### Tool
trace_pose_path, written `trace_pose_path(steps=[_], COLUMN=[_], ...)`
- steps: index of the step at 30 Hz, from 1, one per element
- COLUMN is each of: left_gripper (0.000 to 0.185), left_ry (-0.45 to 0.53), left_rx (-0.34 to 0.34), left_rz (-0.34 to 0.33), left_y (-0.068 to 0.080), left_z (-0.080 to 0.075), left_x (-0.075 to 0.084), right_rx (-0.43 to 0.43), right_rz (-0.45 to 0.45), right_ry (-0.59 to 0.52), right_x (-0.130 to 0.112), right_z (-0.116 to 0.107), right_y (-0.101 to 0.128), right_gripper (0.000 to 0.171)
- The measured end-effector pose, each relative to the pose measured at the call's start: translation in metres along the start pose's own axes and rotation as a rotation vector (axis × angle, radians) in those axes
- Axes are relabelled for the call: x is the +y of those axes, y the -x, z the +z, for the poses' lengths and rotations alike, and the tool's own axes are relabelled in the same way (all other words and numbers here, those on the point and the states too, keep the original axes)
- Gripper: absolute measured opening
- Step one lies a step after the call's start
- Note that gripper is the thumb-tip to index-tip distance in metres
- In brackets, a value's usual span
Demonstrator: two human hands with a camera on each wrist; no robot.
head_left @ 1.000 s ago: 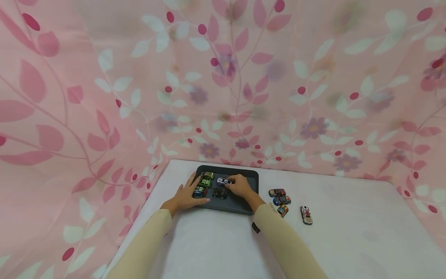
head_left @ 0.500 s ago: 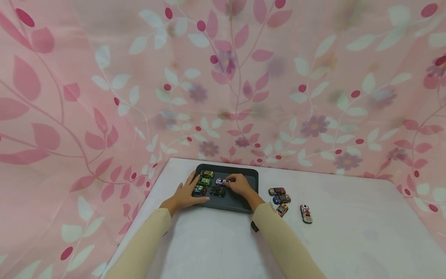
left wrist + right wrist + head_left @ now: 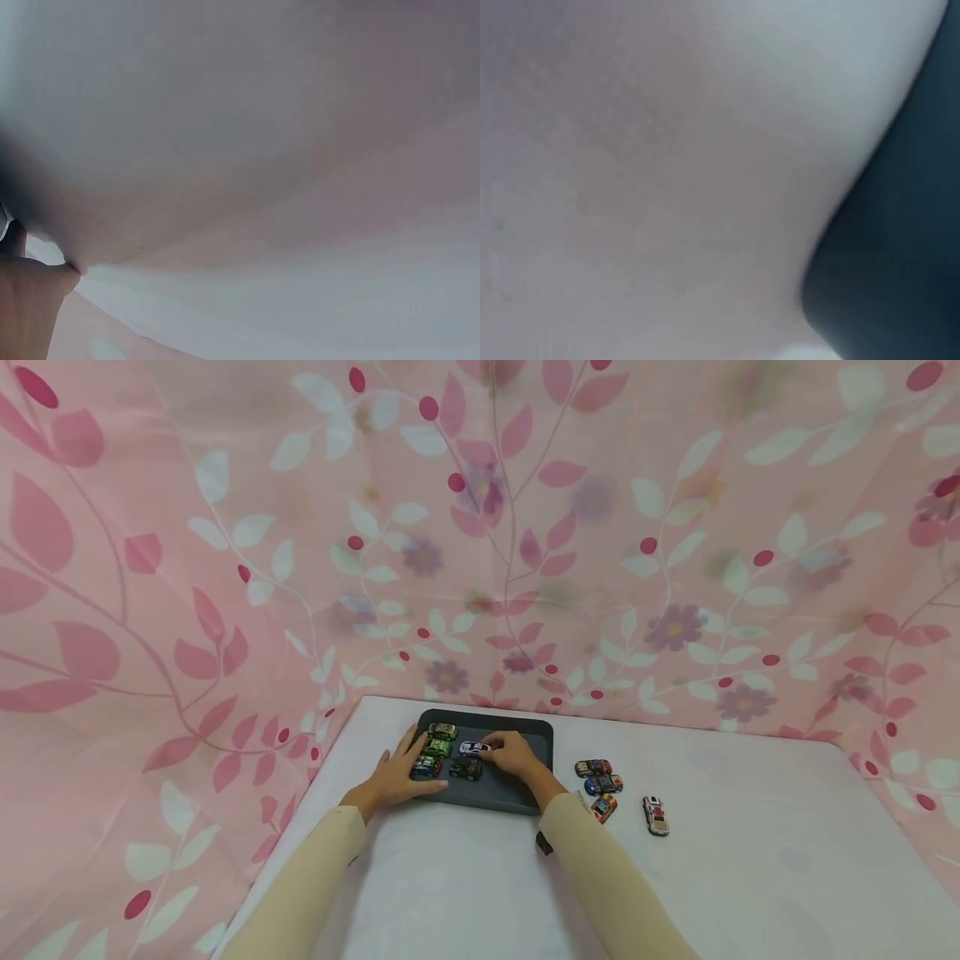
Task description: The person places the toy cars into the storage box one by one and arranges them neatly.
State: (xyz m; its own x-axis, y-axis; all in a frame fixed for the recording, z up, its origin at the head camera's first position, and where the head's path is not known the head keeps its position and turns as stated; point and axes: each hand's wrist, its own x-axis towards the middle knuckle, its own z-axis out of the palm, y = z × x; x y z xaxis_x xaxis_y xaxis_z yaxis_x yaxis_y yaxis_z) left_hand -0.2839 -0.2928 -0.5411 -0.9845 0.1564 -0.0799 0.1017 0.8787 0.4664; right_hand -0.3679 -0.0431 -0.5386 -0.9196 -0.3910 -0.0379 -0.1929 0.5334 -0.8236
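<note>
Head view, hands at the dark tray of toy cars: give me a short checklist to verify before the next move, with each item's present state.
1. Right hand has the white toy car: fingers curl at its end inside the dark tray; ok.
2. Left hand steadies the tray: it lies flat with straight fingers along the tray's left edge; ok.
3. Room left in the tray: bare floor shows on its right half; ok.
4. Cars already placed: three in the left column and a black car beside them, all on their wheels; ok.
5. Cars waiting outside: four on the white table, right of the tray; ok.
6. Wrist views for grip detail: both blurred; cannot tell.
</note>
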Motion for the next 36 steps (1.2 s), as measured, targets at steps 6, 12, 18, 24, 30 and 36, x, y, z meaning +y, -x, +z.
trace_pose_path(steps=[6, 12, 18, 24, 30, 36], left_gripper=[0.111, 0.109, 0.108, 0.108, 0.108, 0.109], left_ry=[-0.005, 0.008, -0.005, -0.001, -0.01, 0.002], left_rx=[0.0, -0.006, -0.011, -0.004, 0.008, 0.003], left_rz=[0.001, 0.007, 0.0, 0.003, 0.0, 0.009], left_y=[0.0, 0.002, 0.0, 0.0, -0.002, -0.003], left_z=[0.001, 0.0, -0.001, -0.001, 0.001, 0.001], left_x=[-0.002, 0.0, 0.0, -0.002, -0.004, -0.005], right_rx=[-0.004, -0.001, 0.002, 0.01, 0.032, 0.148], right_rz=[-0.024, -0.029, -0.028, -0.003, -0.02, -0.085], right_ry=[0.018, 0.018, 0.041, 0.046, 0.09, 0.263], right_x=[0.001, 0.001, 0.001, -0.003, -0.012, -0.001], right_z=[0.002, 0.003, 0.003, 0.002, -0.013, -0.055], right_y=[-0.001, 0.0, -0.001, 0.002, 0.007, 0.013], right_gripper=[0.025, 0.025, 0.027, 0.039, 0.06, 0.085])
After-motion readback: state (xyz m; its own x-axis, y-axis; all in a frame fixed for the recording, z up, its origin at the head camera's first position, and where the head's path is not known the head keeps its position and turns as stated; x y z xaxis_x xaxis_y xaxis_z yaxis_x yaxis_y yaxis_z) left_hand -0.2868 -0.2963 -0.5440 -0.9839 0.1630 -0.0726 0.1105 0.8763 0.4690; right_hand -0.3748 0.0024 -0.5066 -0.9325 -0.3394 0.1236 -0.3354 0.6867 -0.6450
